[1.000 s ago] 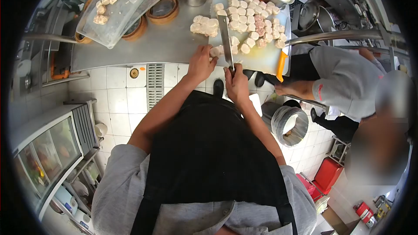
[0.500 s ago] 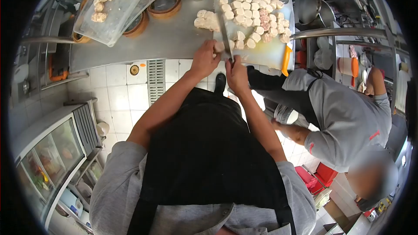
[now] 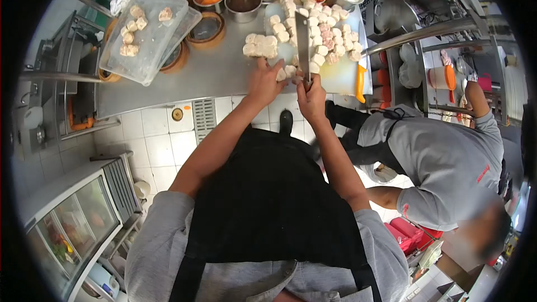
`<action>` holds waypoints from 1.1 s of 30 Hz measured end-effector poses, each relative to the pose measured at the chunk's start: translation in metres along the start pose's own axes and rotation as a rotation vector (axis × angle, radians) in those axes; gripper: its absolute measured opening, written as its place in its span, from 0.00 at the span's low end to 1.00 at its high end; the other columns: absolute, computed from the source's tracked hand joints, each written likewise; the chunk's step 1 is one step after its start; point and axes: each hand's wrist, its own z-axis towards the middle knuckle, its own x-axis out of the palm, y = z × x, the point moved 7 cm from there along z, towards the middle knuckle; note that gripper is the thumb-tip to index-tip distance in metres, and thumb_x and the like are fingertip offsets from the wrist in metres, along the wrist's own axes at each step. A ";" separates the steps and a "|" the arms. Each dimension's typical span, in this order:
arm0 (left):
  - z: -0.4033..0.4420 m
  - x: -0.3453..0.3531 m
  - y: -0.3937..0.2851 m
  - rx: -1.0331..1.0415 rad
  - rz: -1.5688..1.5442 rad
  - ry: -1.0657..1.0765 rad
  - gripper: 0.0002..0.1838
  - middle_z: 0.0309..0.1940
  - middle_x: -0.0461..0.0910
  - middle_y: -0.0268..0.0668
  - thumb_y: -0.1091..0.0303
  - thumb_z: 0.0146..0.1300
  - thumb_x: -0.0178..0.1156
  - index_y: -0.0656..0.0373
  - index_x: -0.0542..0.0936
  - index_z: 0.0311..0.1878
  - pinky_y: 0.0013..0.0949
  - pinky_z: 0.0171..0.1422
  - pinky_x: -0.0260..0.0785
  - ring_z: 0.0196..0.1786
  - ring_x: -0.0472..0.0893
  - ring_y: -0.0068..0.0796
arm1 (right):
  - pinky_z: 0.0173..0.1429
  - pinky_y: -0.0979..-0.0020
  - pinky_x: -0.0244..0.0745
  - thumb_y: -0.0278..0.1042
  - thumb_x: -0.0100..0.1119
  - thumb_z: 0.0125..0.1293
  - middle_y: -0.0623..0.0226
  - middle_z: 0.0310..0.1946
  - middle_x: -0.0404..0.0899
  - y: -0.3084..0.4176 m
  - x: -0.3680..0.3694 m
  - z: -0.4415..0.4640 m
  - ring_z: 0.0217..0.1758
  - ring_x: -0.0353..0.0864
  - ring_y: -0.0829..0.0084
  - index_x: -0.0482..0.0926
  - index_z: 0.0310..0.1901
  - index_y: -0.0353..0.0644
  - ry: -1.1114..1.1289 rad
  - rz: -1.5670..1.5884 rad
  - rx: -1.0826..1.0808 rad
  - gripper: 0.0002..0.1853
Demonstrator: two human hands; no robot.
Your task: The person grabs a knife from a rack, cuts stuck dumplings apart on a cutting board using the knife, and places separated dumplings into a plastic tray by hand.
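The worktop [image 3: 162, 93] is smooth, glossy metal; the apron [image 3: 274, 201] is matt black cloth.

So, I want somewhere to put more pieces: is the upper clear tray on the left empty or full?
Neither: the upper clear tray holds a few pale chunks, with bare plastic between and around them.

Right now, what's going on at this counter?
The right hand grips a broad-bladed knife; the left hand is beside a few pale pieces. Many more sit on the cutting board, with a cluster on the metal counter. A co-worker is nearby.
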 end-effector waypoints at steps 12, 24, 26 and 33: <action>-0.015 0.004 0.012 -0.038 -0.182 -0.115 0.23 0.50 0.74 0.52 0.61 0.56 0.71 0.51 0.80 0.56 0.50 0.46 0.77 0.42 0.84 0.54 | 0.44 0.59 0.79 0.28 0.60 0.69 0.48 0.37 0.85 -0.016 0.023 0.007 0.41 0.88 0.54 0.72 0.51 0.33 0.037 -0.036 0.066 0.13; -0.007 0.008 0.016 -0.110 -0.135 0.025 0.26 0.51 0.73 0.52 0.66 0.62 0.66 0.47 0.75 0.65 0.54 0.47 0.75 0.46 0.82 0.58 | 0.42 0.60 0.77 0.28 0.60 0.70 0.49 0.34 0.83 0.001 0.026 0.011 0.36 0.84 0.54 0.72 0.49 0.34 0.027 -0.054 0.032 0.11; -0.006 0.006 0.013 -0.091 -0.157 -0.012 0.26 0.52 0.73 0.52 0.67 0.62 0.66 0.47 0.76 0.65 0.54 0.47 0.75 0.47 0.81 0.58 | 0.41 0.60 0.76 0.28 0.60 0.70 0.50 0.33 0.83 0.000 0.027 0.011 0.35 0.83 0.56 0.73 0.50 0.34 0.014 -0.077 0.002 0.11; -0.021 -0.018 0.028 -0.047 -0.276 -0.110 0.25 0.51 0.75 0.53 0.67 0.62 0.65 0.47 0.78 0.64 0.52 0.52 0.74 0.50 0.80 0.58 | 0.27 0.72 0.74 0.27 0.56 0.72 0.61 0.43 0.85 0.016 0.044 0.010 0.32 0.82 0.75 0.70 0.53 0.36 0.122 0.061 0.128 0.11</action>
